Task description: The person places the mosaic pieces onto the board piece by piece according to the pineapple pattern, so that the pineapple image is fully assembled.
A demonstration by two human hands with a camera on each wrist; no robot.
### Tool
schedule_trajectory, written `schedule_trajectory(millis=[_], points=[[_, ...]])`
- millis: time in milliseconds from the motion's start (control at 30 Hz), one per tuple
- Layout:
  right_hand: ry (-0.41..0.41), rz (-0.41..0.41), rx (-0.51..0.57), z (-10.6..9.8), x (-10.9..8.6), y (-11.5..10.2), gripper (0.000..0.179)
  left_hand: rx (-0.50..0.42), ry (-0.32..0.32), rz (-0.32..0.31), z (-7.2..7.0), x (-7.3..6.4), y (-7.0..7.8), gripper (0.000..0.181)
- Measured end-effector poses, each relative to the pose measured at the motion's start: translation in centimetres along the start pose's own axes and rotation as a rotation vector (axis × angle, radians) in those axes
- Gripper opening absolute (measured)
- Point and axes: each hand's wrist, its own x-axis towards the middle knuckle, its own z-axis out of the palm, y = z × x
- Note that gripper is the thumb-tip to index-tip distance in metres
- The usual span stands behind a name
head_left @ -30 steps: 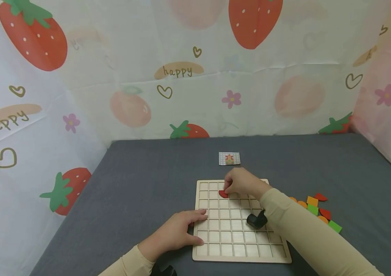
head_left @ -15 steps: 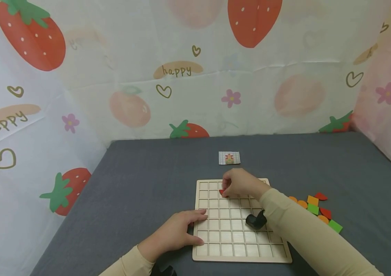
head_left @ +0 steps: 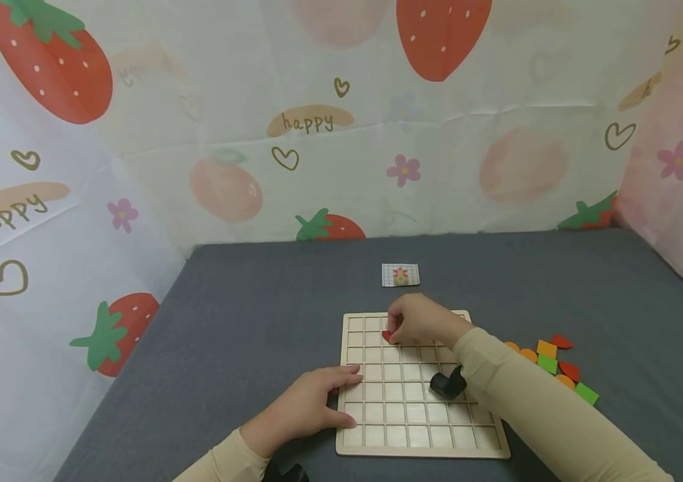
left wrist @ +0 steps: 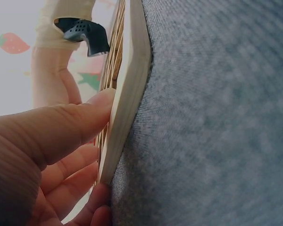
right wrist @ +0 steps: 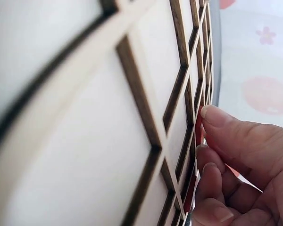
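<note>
So the right hand (head_left: 422, 318) has edged a hair left over the last second and now hides more of the red piece (head_left: 386, 336) than it did; the left hand (head_left: 311, 402) hasn't budged. Nearest the person, that left one rests on the left edge of the wooden board (head_left: 373, 437), thumb and index finger spread apart. Board's a grid of little square cells, flat on the grey tablecloth (head_left: 257, 321). A black gadget (head_left: 448, 385) pokes out by the right sleeve (head_left: 534, 395), over the grid. Off to the right there's a loose bunch of green squares (head_left: 587, 393), orange bits (head_left: 547, 349) and a couple of reds (head_left: 570, 371), some partly behind the sleeve. Up in the far rows, the right hand's thumb and fingertips are curled in, pinching that red piece down at the board; can't tell if it's fully in a cell. Beyond that sits a little picture card (head_left: 400, 275), then a fruit-print cloth (head_left: 341, 154) hanging at the back.
</note>
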Motion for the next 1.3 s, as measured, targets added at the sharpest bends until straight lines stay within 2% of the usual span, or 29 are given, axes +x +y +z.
schedule_trajectory(millis=[367, 700, 933, 1300], points=[[-0.001, -0.021, -0.006, -0.2, -0.1, -0.1, 0.017, 0.001, 0.005, 0.000, -0.1, -0.1, 0.2, 0.065], [0.014, -0.037, -0.110, -0.2, -0.4, -0.8, 0.018, 0.001, 0.003, 0.002, -0.1, -0.1, 0.2, 0.065], [0.005, 0.019, -0.025, -0.4, -0.3, 0.0, 0.018, 0.002, -0.001, 0.000, 0.0, 0.0, 0.1, 0.066], [-0.002, -0.025, 0.109, -2.9, -1.6, 1.5, 0.007, 0.005, 0.005, -0.006, 0.0, 0.0, 0.2, 0.065]])
